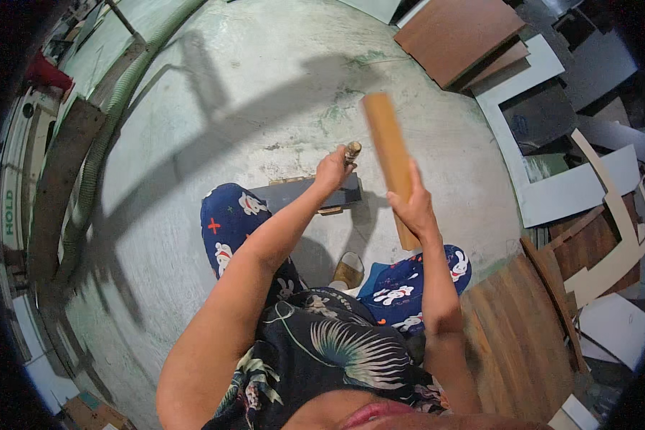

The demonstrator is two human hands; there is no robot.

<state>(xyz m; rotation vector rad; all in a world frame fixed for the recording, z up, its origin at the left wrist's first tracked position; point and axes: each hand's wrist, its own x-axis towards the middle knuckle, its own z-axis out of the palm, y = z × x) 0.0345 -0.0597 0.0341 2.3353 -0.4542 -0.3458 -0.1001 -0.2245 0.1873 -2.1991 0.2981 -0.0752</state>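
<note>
In front of me my left hand [332,170] is closed around a short, stick-like thing with a round tan end [353,148]; its kind is hard to make out. My right hand [414,206] grips a long brown wooden board [387,140] near its lower part, and the board's far end tilts away and slightly left, a little blurred. Below my left hand, a low dark grey plank-like piece [283,193] with wooden bits along its edges lies between my knees. My left forearm hides part of it.
Brown and white panels [466,36] and cut frames [537,197] are stacked at the right. A wood-grain board [516,315] lies near my right knee. Along the left run a ribbed hose [97,172] and a brown beam [68,172]. Pale concrete floor [265,93] stretches ahead.
</note>
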